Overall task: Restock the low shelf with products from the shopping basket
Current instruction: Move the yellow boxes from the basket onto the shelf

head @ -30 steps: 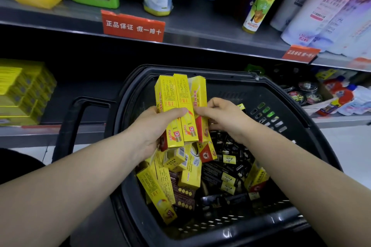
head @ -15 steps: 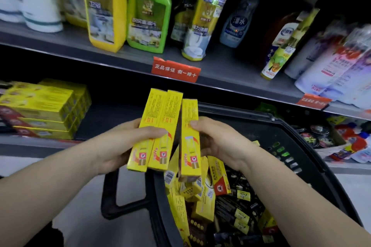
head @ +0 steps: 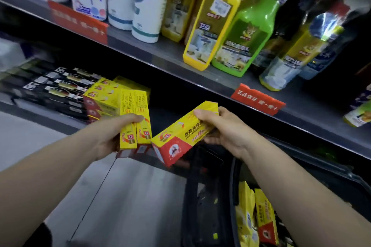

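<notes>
Holding two yellow boxes (head: 134,118) upright, the left hand (head: 112,136) had fingers wrapped tight round them. The right hand (head: 224,132) pinched a third box (head: 180,138), tipped toward the low shelf's (head: 46,115) yellow stack (head: 102,96) (probably to go there), near the shopping basket (head: 233,196).

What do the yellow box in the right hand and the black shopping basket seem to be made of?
The yellow box in the right hand: probably thin printed cardboard, slightly glossy; it shows sharp folded edges and flat panels. The shopping basket: likely moulded black plastic, semi-gloss; its rim shows smooth highlights.
</notes>
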